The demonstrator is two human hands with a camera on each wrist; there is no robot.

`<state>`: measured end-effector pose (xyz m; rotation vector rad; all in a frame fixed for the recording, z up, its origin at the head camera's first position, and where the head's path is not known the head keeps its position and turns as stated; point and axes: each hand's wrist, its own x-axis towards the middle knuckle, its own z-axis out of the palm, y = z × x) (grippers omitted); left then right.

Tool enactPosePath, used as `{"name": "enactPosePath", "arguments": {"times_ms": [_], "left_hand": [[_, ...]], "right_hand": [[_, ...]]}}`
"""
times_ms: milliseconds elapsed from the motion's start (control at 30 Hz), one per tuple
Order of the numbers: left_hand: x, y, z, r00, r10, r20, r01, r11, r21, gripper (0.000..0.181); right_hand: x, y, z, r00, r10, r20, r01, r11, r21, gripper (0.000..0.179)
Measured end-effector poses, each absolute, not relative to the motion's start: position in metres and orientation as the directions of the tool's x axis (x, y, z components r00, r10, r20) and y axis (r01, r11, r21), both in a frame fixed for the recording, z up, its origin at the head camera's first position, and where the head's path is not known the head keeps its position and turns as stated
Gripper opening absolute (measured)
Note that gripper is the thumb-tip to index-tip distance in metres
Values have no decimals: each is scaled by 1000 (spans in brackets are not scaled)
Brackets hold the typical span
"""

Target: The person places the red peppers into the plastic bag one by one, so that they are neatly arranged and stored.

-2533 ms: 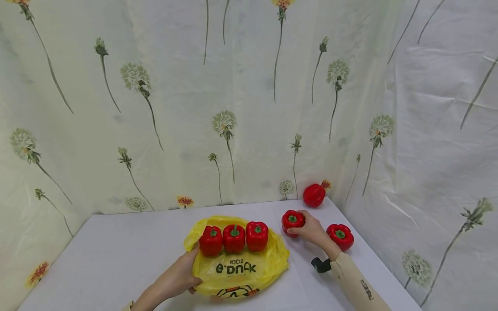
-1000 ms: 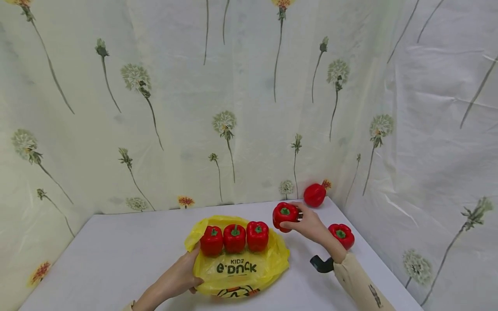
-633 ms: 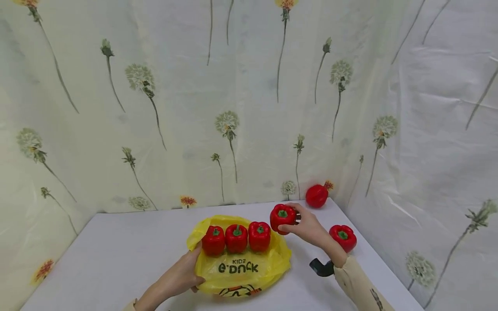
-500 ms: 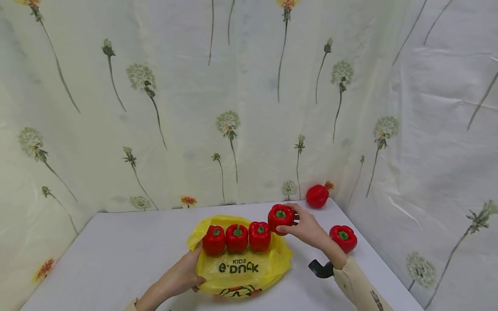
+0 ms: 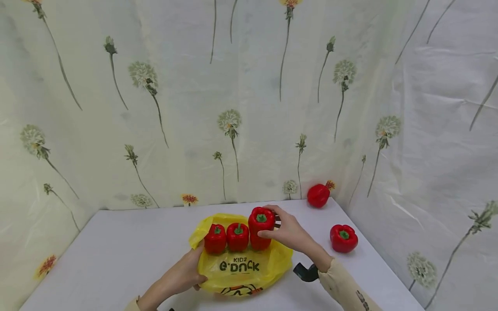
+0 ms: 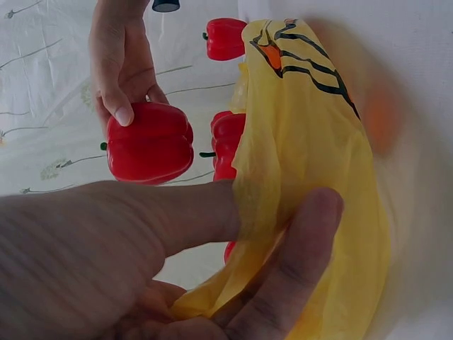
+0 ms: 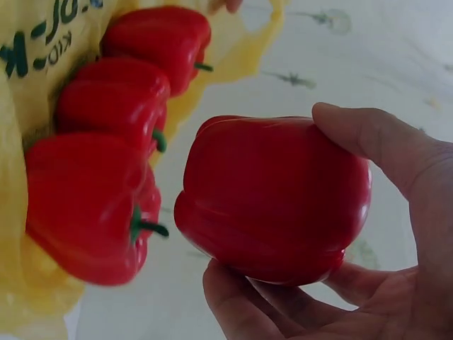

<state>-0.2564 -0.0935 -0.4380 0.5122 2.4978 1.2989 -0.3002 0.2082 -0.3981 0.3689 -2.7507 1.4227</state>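
Note:
A yellow plastic bag with black lettering lies on the table, its mouth spread toward the back. Three red bell peppers stand in a row in it; the left one and the middle one show clearly. My left hand grips the bag's left edge, the plastic between thumb and fingers in the left wrist view. My right hand holds another bell pepper, stem up, between thumb and fingers. That pepper is held above the row and partly covers the right pepper, which the right wrist view shows apart from it.
A bell pepper stands on the white table near its right edge. Another bell pepper lies at the back right corner, against the flowered curtain. A black wrist mount sits by the right wrist.
My right hand has lifted the bell pepper off the table and carried it left, over the right end of the row in the bag. My left hand keeps its grip on the bag.

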Motion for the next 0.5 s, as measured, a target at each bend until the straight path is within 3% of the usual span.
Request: {"name": "enactPosePath", "arguments": {"times_ms": [500], "left_hand": [[-256, -94, -438, -887, 459, -56, 205, 497, 843, 109]], "right_hand": [[-291, 162, -410, -911, -398, 107, -321, 523, -789, 75]]}}
